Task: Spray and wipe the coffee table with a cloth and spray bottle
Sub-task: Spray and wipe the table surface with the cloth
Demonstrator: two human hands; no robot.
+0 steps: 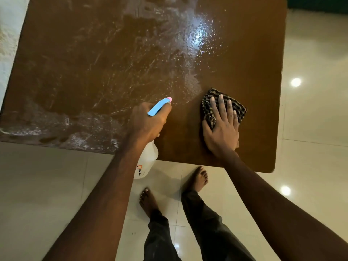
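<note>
A brown coffee table (250, 59) fills the upper view; its left and middle are wet with spray streaks and droplets, its right part looks dry. My left hand (148, 121) grips a white spray bottle (148, 159) by its neck; the blue trigger head with a pink nozzle (160, 106) points out over the table. My right hand (222, 127) presses flat, fingers straight, on a folded dark striped cloth (209, 108) near the table's front right edge.
Glossy pale floor tiles (310, 129) surround the table, with ceiling light reflections. My bare feet (148, 200) stand just below the table's front edge. A pale rug or fabric (9, 34) lies along the left side.
</note>
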